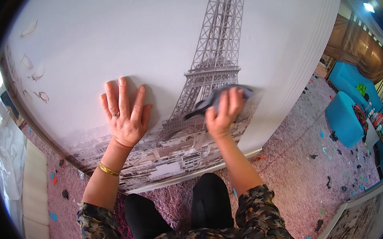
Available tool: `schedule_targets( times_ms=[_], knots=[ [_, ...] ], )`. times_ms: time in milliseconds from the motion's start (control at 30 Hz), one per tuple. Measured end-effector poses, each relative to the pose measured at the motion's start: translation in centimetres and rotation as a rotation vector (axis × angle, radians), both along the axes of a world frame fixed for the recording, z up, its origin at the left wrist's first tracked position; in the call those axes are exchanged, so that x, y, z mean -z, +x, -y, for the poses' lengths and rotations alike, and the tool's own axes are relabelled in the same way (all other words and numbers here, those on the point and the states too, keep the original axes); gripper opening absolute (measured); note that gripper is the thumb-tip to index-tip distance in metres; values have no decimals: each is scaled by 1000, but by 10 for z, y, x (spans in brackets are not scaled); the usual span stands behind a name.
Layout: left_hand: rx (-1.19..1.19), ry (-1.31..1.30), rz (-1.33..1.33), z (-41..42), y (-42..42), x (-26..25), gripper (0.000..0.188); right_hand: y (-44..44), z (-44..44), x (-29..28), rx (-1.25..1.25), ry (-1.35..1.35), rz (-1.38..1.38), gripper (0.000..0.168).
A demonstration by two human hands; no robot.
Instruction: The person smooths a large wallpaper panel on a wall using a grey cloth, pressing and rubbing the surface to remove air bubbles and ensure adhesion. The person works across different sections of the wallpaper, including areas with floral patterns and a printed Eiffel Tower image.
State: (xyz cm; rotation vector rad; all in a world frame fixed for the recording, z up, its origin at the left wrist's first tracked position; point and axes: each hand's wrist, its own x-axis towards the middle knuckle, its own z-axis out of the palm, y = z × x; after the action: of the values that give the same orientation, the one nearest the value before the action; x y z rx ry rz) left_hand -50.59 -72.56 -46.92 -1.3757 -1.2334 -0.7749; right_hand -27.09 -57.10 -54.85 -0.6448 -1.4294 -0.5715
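Note:
In the head view, a large white panel (82,41) stands upright before me, printed with the Eiffel Tower (218,43) above a grey cityscape. Flat against its printed face, left of the tower, rests my left hand (125,113), fingers spread and holding nothing; a ring and a gold-coloured bracelet are on that arm. My right hand (224,110) grips a dark grey cloth (219,98) and presses it on the lower part of the tower. Hand and cloth look slightly blurred.
Pinkish carpet (287,151) around the panel is strewn with black, blue and red scraps. A blue sofa (355,86) and blue ottoman (344,115) stand at right, near a cluttered table. Another printed panel (356,222) is at lower right. White bedding (6,151) lies at far left.

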Motion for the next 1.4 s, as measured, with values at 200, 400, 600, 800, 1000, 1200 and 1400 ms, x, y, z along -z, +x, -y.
schedule_targets(
  times_ms=[200,400,600,800,1000,1200,1400],
  knots=[
    [226,-179,-87,-32,57,-44,49,-22,21,-79,-135,81,222,42],
    [240,-156,-92,-47,68,-50,52,7,-13,-86,-57,87,-47,47],
    [326,-76,-104,-50,61,-48,52,-15,10,-103,-115,205,378,45],
    [245,-112,-139,-48,60,-47,53,20,-21,-172,4,122,-56,50],
    [294,-136,-102,-49,64,-52,51,-10,5,-59,-5,80,128,49],
    [240,-147,-90,-47,63,-45,51,-4,-2,-127,-36,164,246,42],
    [205,-115,-106,-51,68,-51,48,21,-32,-60,5,76,-147,48]
  ],
)
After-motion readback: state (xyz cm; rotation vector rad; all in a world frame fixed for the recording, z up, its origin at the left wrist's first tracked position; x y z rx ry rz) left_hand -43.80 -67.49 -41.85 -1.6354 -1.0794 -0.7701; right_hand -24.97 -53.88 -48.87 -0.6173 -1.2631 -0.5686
